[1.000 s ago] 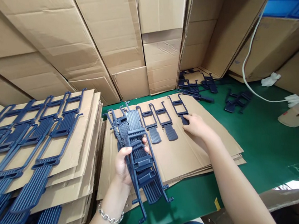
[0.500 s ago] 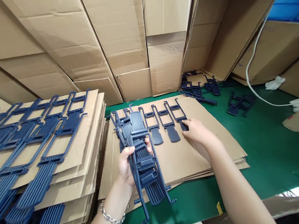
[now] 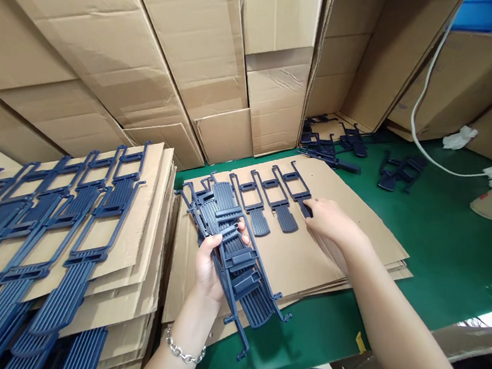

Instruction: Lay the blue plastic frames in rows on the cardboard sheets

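Observation:
In my left hand [image 3: 207, 269] is a bundle of dark blue plastic frames [image 3: 242, 257], each with a ribbed paddle. My thumb lies over their front, and fingertips show on the far side. My right hand [image 3: 328, 217] has its fingers closed on the paddle end of a single blue plastic frame [image 3: 297, 186], which lies on the cardboard sheet [image 3: 295, 268]. To its left, two similar frames, a middle one [image 3: 286, 218] and a left one [image 3: 259, 221], lie side by side with paddles toward me. The held bundle partly hides more frames at the sheet's left.
At left rises a stack of cardboard sheets [image 3: 122, 305] layered with blue frames [image 3: 87, 253]. Loose blue parts [image 3: 333, 145] lie at the back right, with more parts [image 3: 399, 170] on the green table [image 3: 448, 244]. Cardboard walls [image 3: 214, 58] close the back. A white cable [image 3: 417, 123] hangs at right.
The view has shifted slightly, moving most things a little to the right. Both hands keep their holds; the bundle's near end sits slightly higher in view.

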`<state>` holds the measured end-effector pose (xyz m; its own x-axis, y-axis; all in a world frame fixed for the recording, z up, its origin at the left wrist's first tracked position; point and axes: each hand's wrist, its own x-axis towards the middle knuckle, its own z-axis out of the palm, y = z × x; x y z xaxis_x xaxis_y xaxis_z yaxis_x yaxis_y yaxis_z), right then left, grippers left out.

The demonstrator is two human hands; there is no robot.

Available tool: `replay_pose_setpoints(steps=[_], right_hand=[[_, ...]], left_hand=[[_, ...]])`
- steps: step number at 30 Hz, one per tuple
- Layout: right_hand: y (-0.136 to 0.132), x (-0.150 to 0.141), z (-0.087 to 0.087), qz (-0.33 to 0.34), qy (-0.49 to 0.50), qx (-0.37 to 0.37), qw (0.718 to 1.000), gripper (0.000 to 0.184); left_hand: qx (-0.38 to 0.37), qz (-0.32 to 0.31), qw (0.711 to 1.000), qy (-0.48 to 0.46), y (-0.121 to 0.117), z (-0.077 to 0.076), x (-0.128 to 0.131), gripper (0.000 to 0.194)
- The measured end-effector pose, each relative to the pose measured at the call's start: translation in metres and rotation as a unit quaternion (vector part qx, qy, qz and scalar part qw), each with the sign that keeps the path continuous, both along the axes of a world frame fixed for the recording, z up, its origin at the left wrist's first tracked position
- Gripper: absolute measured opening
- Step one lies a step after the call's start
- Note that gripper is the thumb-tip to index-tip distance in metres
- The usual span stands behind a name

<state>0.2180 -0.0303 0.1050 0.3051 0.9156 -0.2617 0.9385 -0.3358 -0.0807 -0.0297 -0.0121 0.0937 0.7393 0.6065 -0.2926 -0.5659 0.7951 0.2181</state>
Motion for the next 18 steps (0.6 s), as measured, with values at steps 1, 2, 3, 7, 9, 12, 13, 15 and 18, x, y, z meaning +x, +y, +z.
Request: replay_pose_setpoints(steps=[1, 2, 3, 7, 9, 12, 13, 15, 18], right_hand=[[-0.001, 0.0, 0.001, -0.002, -0.002, -0.001, 1.0, 0.041], [-0.002, -0.001, 0.003, -0.003, -0.002, -0.002, 1.0, 0.04], [-0.003, -0.001, 0.004, -0.005, -0.002, -0.004, 1.0, 0.04], [-0.002, -0.008, 0.015, -0.045, -0.018, 0.003, 0.999, 0.033], [0.002, -0.017, 0.021, -0.057, -0.024, 0.069, 0.996, 0.035], [0.005, -0.036, 0.027, 0.032, -0.017, 0.238, 0.97, 0.049], [0.006, -0.043, 0.027, 0.084, -0.017, 0.284, 0.955, 0.052], [0.005, -0.053, 0.024, 0.18, -0.024, 0.337, 0.924, 0.053], [0.004, -0.059, 0.016, 0.268, -0.016, 0.348, 0.898, 0.046]], left_hand=[[-0.002, 0.001, 1.0, 0.001, 0.0, 0.0, 0.0, 0.034], [-0.003, 0.002, 1.0, 0.002, 0.0, -0.001, 0.0, 0.035], [-0.004, 0.003, 1.0, 0.002, 0.0, -0.002, 0.0, 0.035], [0.006, -0.006, 1.0, 0.007, 0.002, -0.004, 0.0, 0.033], [0.017, -0.033, 0.999, 0.005, 0.002, -0.004, 0.0, 0.032], [0.035, -0.087, 0.995, -0.019, -0.001, -0.003, 0.0, 0.034], [0.039, -0.104, 0.993, -0.03, -0.002, -0.003, 0.0, 0.035], [0.043, -0.135, 0.989, -0.047, -0.006, -0.004, 0.001, 0.035], [0.033, -0.165, 0.984, -0.059, -0.01, -0.01, 0.003, 0.036]])
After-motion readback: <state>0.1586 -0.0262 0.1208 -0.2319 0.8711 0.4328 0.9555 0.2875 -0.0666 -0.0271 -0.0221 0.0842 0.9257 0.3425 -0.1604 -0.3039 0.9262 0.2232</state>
